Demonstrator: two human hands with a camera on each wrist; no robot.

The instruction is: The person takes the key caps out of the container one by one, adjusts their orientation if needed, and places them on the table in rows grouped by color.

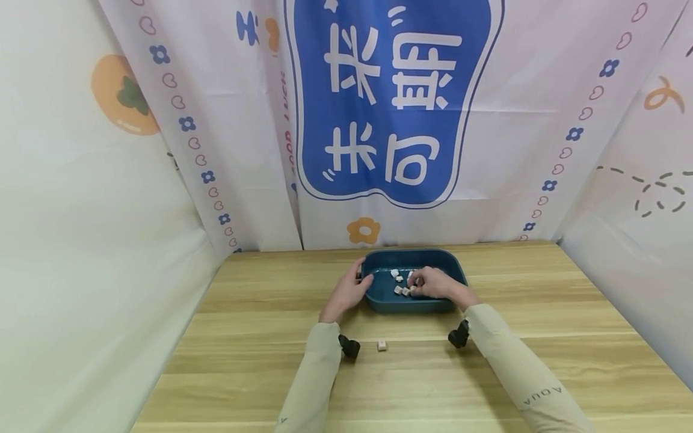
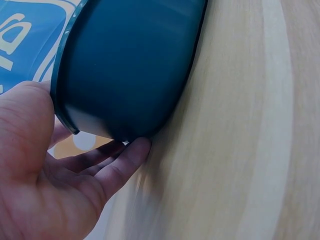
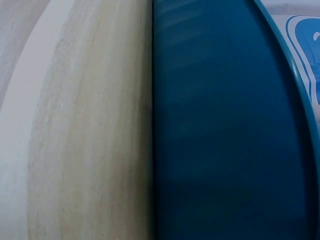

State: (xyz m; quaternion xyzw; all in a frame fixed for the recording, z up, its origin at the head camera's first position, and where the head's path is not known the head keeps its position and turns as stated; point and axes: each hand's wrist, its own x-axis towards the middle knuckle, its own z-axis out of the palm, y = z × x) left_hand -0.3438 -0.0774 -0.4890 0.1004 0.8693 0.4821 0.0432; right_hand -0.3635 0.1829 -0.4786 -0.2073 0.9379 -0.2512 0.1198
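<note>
A dark teal tray (image 1: 411,305) with raised walls stands near the back of the table. My left hand (image 1: 349,290) grips its left end, with the thumb over the rim and the fingers along the outer wall; the left wrist view shows fingers (image 2: 122,167) low against that wall. Over the near wall, my right hand (image 1: 433,282) reaches in, fingers bent down among several small whitish blocks (image 1: 398,290). I cannot tell whether its fingertips hold one. In the right wrist view the tray's outer wall (image 3: 225,125) hides that hand.
A single small whitish block (image 1: 382,346) lies on the wooden table (image 1: 411,385) in front of the tray, between my forearms. Behind the table hangs a printed cloth (image 1: 335,222), and pale cloth walls flank both sides.
</note>
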